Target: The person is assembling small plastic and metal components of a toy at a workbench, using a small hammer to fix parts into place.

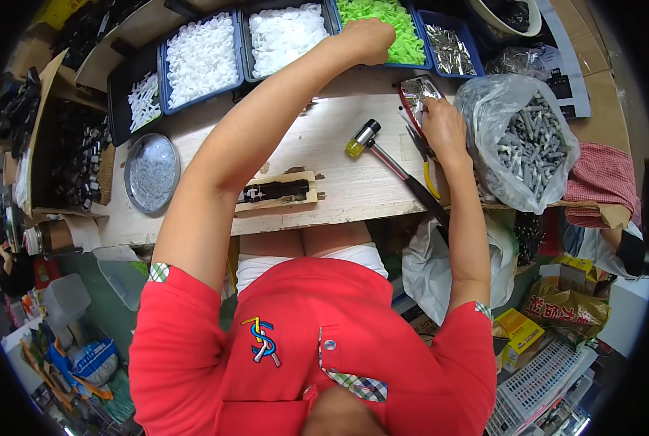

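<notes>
My left hand (369,40) is at the tray of green plastic pieces (406,49), its fingers curled closed; what they hold, if anything, is hidden. My right hand (443,123) reaches to a small red tray (403,98) of shiny metal parts, thumb and fingertips pinched together over them. I cannot make out what is between those fingers. Just left of my right wrist lie pliers (431,178) with yellow handles. A hammer (391,161) with a yellow and black head rests beside them. Near the front edge, a black part (275,190) sits in a wooden fixture (311,187).
Trays of white pieces (202,59) line the back, with a blue tray of metal clips (451,51) at their right. A clear bag of grey parts (531,145) stands right. At left are a round metal dish (152,173) and a cardboard box (105,163) of black parts.
</notes>
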### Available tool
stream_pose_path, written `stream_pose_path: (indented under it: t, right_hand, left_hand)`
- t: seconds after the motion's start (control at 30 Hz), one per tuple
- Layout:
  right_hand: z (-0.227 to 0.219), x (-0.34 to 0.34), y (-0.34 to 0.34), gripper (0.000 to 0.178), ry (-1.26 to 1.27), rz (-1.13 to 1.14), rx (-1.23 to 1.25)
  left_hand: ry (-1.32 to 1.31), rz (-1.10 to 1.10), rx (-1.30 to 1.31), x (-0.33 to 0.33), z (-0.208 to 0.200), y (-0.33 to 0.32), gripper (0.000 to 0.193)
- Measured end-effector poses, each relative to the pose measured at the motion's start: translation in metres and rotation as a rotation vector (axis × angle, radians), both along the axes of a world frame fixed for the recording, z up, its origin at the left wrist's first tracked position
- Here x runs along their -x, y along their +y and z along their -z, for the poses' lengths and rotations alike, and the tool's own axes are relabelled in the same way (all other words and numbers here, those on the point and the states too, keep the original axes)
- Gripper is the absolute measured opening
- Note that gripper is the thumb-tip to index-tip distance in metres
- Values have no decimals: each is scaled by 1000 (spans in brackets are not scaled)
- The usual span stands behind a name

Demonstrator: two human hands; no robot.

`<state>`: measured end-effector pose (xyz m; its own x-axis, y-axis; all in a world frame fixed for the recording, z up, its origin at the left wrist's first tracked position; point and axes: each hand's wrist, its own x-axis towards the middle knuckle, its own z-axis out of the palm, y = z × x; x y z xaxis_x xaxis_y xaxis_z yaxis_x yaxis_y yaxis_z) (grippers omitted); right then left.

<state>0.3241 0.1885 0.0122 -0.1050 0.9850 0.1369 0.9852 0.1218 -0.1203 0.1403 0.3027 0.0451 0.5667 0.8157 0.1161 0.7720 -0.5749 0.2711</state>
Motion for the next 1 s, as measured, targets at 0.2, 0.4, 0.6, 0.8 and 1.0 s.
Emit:
stream_pose_path:
  t: [0.2, 0.4, 0.6, 0.8, 1.0]
  right_hand:
    - [-9, 3, 1, 16, -68, -77, 5]
    - [-6, -6, 0, 17, 56, -46, 4]
    - [0, -14, -10, 11, 268, -89, -162]
    - [-41, 44, -46, 10, 1351, -42, 312]
    - [-44, 116, -80, 11, 1588, -322, 610]
  left_hand:
    - [60, 0, -68, 2, -6, -6, 9]
    - [-572, -65, 164, 30, -17, -12, 20]
    - [-1522, -130, 864, 74, -20, -78, 22]
    - [-1911, 45, 1121, 92, 17, -180, 28]
    - [-1985, -60, 1052, 109, 36, -234, 18]
